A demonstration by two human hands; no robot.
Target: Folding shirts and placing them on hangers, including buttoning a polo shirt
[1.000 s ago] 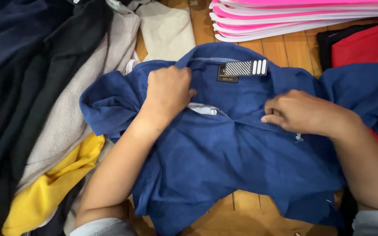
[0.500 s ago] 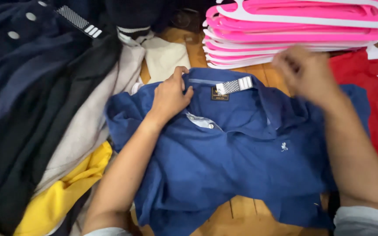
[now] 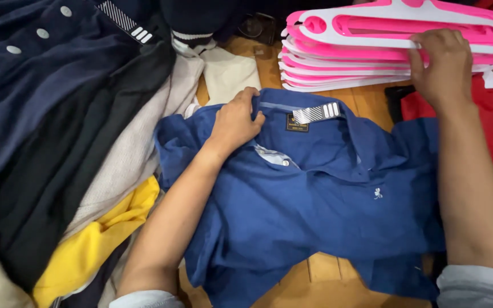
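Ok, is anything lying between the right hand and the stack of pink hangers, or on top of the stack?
Nothing visible. The right hand already rests on the top of the pink hangers, fingers over the right part of the stack. No garment covers the stack; the blue polo shirt, held at its collar by the left hand, lies below it.
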